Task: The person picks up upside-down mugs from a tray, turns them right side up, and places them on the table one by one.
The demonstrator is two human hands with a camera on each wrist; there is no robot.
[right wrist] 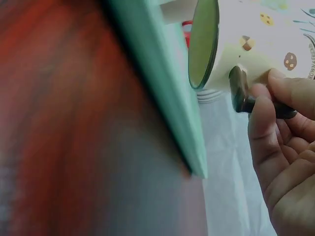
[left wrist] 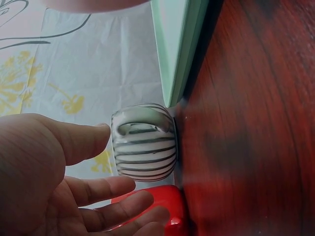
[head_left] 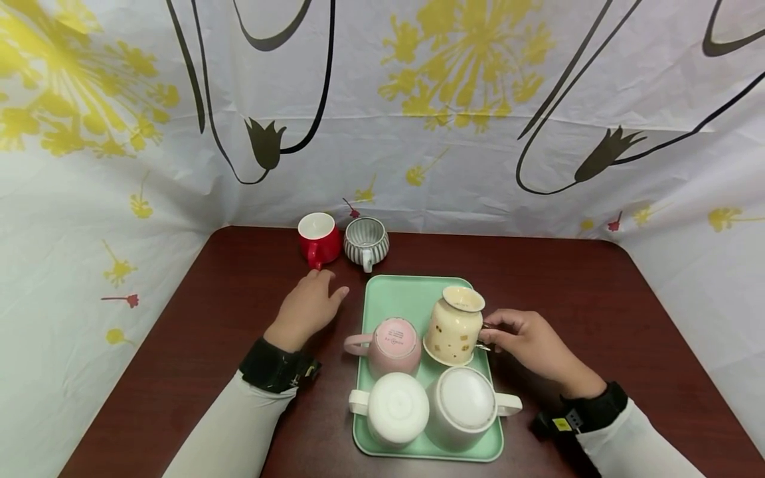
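Dark red-brown wood-grain table (head_left: 597, 299), rounded corners, boxed in on three sides by a white curtain (head_left: 418, 99) with yellow flower and black tulip print. Mint-green tray (head_left: 394, 295) at centre holds four upside-down mugs. Right hand (head_left: 528, 342) pinches the dark handle of the cream dotted mug (head_left: 454, 325), which is tilted with its rim lifted off the tray (clearest in the right wrist view). Left hand (head_left: 307, 305) rests on the table with fingers relaxed, holding nothing, just short of the red mug (head_left: 319, 239) and striped mug (head_left: 366, 242), both upright beyond the tray.
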